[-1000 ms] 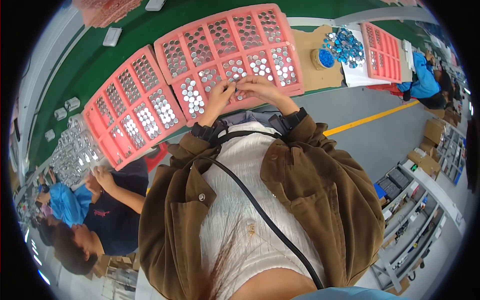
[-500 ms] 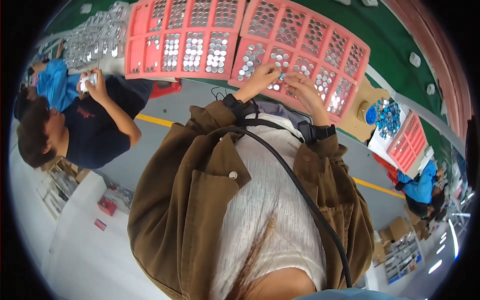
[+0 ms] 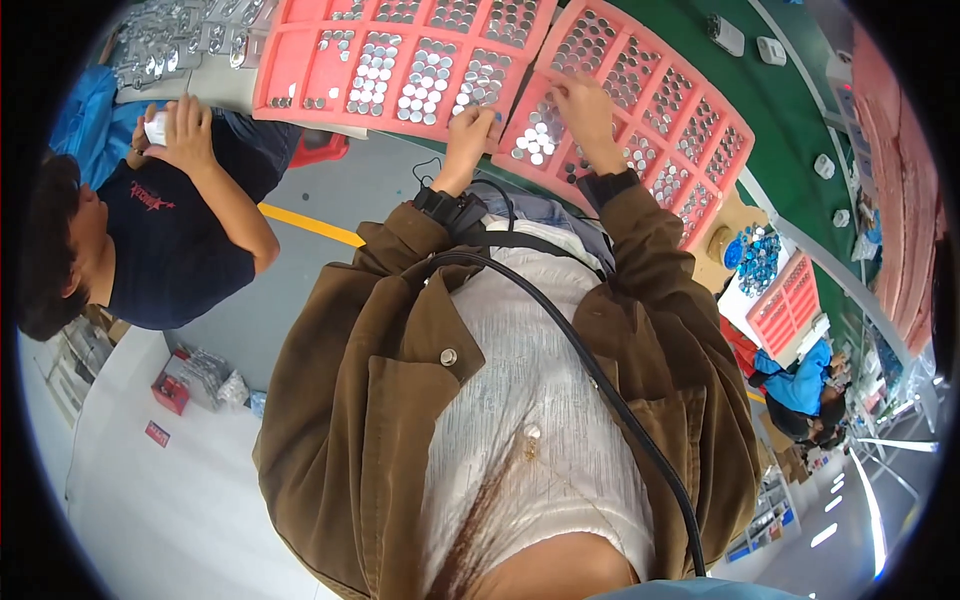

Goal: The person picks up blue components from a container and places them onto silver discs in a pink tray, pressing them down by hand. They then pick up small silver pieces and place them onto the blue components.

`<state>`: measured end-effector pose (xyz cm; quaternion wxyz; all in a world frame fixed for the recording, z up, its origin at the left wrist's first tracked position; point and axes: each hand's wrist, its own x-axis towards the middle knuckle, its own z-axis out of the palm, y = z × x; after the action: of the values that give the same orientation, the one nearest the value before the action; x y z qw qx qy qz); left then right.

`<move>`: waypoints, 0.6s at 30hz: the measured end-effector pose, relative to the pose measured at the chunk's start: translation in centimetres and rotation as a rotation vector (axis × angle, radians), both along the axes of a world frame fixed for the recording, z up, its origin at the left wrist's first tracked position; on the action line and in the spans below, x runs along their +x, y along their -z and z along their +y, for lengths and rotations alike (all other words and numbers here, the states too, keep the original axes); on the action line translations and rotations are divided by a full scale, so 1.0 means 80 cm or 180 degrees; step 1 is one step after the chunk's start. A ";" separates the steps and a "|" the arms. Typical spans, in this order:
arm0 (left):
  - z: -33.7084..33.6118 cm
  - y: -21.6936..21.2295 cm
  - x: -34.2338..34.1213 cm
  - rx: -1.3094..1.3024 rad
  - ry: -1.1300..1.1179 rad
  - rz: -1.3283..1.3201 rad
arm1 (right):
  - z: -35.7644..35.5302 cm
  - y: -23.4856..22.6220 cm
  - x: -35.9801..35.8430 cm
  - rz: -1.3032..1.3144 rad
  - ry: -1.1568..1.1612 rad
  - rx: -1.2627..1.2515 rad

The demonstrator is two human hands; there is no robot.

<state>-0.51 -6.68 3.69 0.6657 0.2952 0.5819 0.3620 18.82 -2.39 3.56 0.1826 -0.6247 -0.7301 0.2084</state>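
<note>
My left hand [image 3: 468, 143] is closed at the near edge where the two pink trays meet. A small blue piece [image 3: 497, 117] shows at its fingertips, too small to name exactly. My right hand [image 3: 586, 112] reaches over the right pink tray [image 3: 637, 131], fingers bent in a pinch above its left compartments. Whatever is between those fingertips is hidden. Small round silver discs [image 3: 535, 143] lie in the tray compartment between my hands. Beside it, the left pink tray [image 3: 392, 124] holds more silver discs, with only a few in its leftmost compartments.
On the right stand a jar [image 3: 719, 245], a pile of blue shiny pieces [image 3: 757, 262] and another pink tray [image 3: 784, 308]. At left a co-worker [image 3: 190, 220] handles a white object [image 3: 156, 128]. Clear plastic packs [image 3: 190, 45] cover the far left table. A black cable [image 3: 590, 370] crosses my front.
My hands, together at the blue piece before, have come apart. The left moved left with the blue piece; the right went farther out over the tray. The view has shifted slightly.
</note>
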 end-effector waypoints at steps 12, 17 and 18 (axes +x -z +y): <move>0.007 0.006 -0.037 -0.0059 0.0144 -0.0273 | 0.000 0.016 -0.038 -0.1694 -0.0316 0.0735; 0.013 0.005 -0.029 -0.0126 0.0519 -0.0292 | -0.010 0.010 -0.044 -0.1754 -0.0134 0.0477; 0.014 0.003 -0.025 -0.0069 0.0658 -0.0302 | -0.015 0.008 -0.040 -0.1699 -0.0050 0.0411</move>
<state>-2.48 -5.55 3.47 0.7294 0.3289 0.5201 0.2987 15.62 -3.62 2.90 0.0216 -0.6388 -0.7690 -0.0092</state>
